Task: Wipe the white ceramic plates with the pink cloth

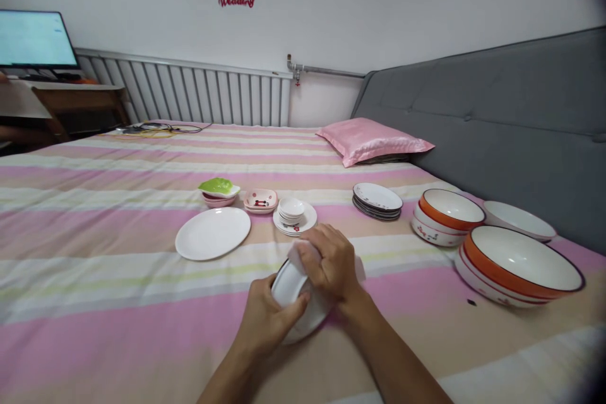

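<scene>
My left hand (272,315) grips the near left side of a white dish (310,319) with a dark rim, thumb lying across it. The dish is tilted just above the bed or resting on it; I cannot tell which. Whether it is a bowl or a plate is partly hidden by my hands. Closed around a thin whitish wipe (360,269), my right hand (331,262) presses it on the dish's far edge. Just beyond are small white bowls (290,208) stacked on little plates (310,218), and a large white plate (213,233) lies to the left.
Square pink dishes (261,200) and a green leaf-shaped dish (218,185) sit behind. Stacked plates (377,196) stand right of centre. Orange-rimmed bowls (516,265) are at the right, before a grey headboard (511,107). A pink pillow (374,139) and cables (165,129) lie farther back.
</scene>
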A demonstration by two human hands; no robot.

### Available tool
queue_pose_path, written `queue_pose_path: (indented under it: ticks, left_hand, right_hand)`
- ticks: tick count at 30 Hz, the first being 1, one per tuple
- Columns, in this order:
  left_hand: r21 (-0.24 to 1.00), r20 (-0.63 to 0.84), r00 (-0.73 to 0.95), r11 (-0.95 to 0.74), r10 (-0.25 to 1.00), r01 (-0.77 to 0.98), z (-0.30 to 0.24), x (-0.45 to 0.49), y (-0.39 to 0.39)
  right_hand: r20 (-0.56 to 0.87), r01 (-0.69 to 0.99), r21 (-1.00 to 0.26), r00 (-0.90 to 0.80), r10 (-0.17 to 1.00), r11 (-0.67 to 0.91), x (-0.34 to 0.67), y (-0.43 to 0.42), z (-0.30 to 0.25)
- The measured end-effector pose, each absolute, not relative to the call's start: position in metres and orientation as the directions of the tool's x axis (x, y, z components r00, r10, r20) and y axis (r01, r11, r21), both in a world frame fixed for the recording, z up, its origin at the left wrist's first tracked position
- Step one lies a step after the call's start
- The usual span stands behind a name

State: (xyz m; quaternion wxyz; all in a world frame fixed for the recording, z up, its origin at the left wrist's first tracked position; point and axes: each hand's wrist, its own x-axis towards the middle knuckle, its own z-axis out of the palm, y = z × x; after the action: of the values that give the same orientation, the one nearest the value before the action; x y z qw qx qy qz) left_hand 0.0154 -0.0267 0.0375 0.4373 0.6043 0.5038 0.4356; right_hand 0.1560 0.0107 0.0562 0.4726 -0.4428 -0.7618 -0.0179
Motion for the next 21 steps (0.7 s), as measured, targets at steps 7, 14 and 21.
queue_pose_path:
  ticks: [7, 14, 21]
  left_hand:
    - [0.982, 0.064, 0.043, -0.070, 0.997, 0.174, 0.034, 0.012, -0.024]
    - [0.996, 0.061, -0.045, -0.057, 0.997, 0.075, 0.043, 0.015, -0.026]
    - [0.965, 0.162, 0.018, -0.162, 0.987, 0.205, 0.039, 0.013, -0.030]
  right_hand:
    - [0.294, 0.479, -0.857, 0.159, 0.942, 0.187, 0.170, 0.039, 0.030]
    - [0.330, 0.474, -0.855, 0.182, 0.926, 0.212, 0.171, 0.035, 0.032]
    - [0.708, 0.687, -0.467, -0.088, 0.701, 0.558, 0.162, 0.007, 0.061]
